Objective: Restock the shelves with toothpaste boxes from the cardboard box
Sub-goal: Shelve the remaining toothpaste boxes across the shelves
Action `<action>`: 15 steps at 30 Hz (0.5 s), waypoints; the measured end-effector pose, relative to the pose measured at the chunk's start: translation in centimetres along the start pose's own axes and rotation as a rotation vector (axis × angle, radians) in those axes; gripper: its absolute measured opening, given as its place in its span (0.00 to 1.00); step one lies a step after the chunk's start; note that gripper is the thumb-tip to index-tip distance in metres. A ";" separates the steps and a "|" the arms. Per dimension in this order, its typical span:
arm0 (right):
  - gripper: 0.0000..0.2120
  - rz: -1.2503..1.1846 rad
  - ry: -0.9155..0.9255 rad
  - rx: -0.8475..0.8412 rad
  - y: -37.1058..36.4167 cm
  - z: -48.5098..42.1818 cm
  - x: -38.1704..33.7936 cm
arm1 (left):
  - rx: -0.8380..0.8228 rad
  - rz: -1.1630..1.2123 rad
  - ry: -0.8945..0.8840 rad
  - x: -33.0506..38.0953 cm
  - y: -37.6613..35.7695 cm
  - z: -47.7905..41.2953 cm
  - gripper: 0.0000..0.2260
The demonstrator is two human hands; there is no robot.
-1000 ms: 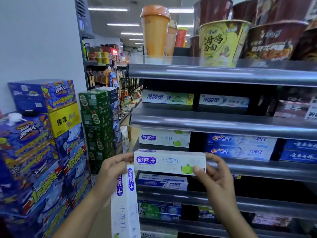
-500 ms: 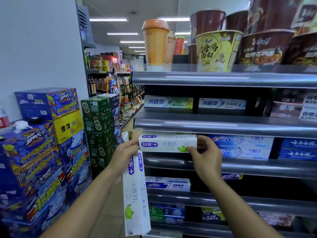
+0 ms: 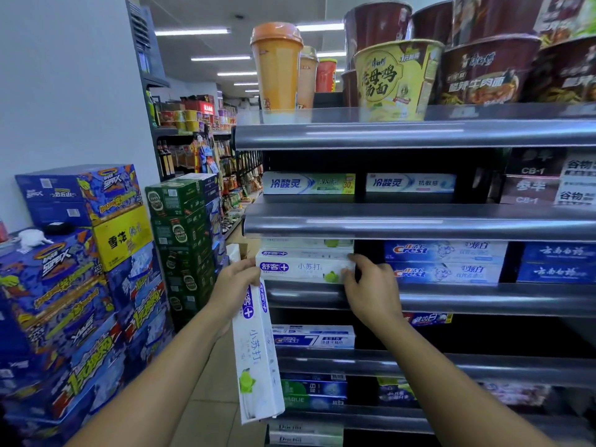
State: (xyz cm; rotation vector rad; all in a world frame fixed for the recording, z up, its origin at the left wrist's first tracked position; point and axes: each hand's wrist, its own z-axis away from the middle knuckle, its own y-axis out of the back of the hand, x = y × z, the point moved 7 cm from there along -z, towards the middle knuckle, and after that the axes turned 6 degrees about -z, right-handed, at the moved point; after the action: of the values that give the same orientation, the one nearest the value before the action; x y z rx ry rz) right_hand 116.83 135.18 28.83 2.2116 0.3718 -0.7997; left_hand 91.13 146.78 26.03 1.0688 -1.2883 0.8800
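A white toothpaste box point(image 3: 304, 268) with a purple logo lies lengthwise on the third shelf point(image 3: 451, 298), in front of two matching boxes. My right hand point(image 3: 371, 285) grips its right end. My left hand point(image 3: 235, 280) touches its left end and also holds a second white toothpaste box point(image 3: 256, 356), which hangs upright below the hand. The cardboard box is out of sight.
Blue Crest boxes point(image 3: 445, 261) sit to the right on the same shelf. Other toothpaste fills the shelves above and below. Noodle cups point(image 3: 396, 79) stand on top. Stacked blue drink cartons point(image 3: 74, 285) and green beer cases point(image 3: 183, 240) line the left side of the aisle.
The horizontal box has gone from mid-air in front of the shelves up and into the third shelf. Both hands followed it; the hanging box in my left hand rose too.
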 end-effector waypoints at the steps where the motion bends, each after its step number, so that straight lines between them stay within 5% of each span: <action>1: 0.21 0.024 0.016 -0.003 0.0 0.1 0.0 | 0.001 -0.010 -0.003 0.0 0.0 0.0 0.27; 5: 0.22 0.017 0.014 -0.036 0.4 0.5 -0.3 | 0.029 -0.041 0.004 0.5 0.1 0.6 0.27; 9: 0.17 -0.074 0.102 0.079 1.9 3.1 -1.3 | 0.323 0.093 -0.032 0.8 2.2 1.9 0.14; 11: 0.11 -0.213 0.051 0.099 2.0 5.0 -0.8 | 0.397 0.186 -0.010 0.4 2.8 2.5 0.03; 15: 0.08 -0.660 -0.082 0.028 1.0 7.9 -0.5 | 0.393 0.364 0.075 -0.1 2.0 2.9 0.03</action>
State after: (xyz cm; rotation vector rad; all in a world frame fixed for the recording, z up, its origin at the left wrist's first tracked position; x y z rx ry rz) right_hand 113.52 128.71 25.53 2.0783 1.0845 -1.2339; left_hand 88.29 144.59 26.10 1.1039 -1.2987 1.4809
